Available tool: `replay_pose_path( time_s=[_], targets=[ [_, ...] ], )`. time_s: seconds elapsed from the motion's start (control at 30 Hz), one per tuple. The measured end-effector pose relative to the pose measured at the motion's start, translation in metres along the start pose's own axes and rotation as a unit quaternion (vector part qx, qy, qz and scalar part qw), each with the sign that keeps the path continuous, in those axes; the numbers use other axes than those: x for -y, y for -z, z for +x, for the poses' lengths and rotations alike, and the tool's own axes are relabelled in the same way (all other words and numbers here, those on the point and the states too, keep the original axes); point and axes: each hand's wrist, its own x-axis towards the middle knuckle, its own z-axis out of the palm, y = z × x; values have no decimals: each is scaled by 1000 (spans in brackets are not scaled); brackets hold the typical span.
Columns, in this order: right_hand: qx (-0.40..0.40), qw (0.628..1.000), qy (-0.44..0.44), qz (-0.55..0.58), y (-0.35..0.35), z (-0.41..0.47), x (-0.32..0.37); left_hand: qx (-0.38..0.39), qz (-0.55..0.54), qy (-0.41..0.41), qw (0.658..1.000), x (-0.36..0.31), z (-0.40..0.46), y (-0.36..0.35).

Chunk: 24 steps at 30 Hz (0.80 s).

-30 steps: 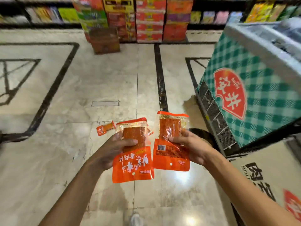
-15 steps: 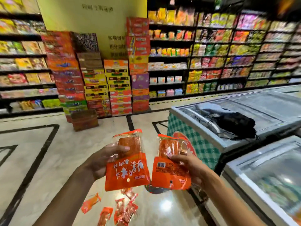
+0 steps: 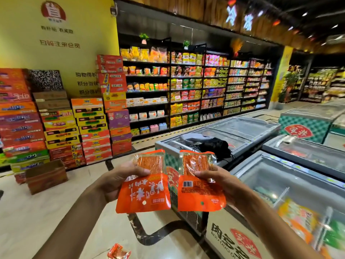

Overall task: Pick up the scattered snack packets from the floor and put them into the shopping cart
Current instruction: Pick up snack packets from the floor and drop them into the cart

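Observation:
I hold two orange snack packets up in front of me at chest height. My left hand grips the left packet, which shows white lettering upside down. My right hand grips the right packet, back side out with a barcode. Both have a clear window at the top showing reddish strips. One more orange packet lies on the floor at the bottom edge. No shopping cart is in view.
Chest freezers with glass lids stand close on my right. A black bag lies on the far one. Stacked cartons and an open cardboard box sit at the left. Snack shelves line the back wall.
My view has swung up from the floor to the shelves and freezers. Both hands have risen with their packets; the packets on the floor have dropped toward the bottom edge.

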Motion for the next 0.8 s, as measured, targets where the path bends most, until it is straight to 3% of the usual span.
replay_pose_path(
  time_s=[0.3, 0.8],
  targets=[
    [-87, 995, 43, -1, 88, -139, 20, 115, 27, -12, 993, -1, 27, -128],
    [-296, 950, 86, 41, 282, -406, 0, 310, 75, -4, 948, 48, 60, -460]
  ],
)
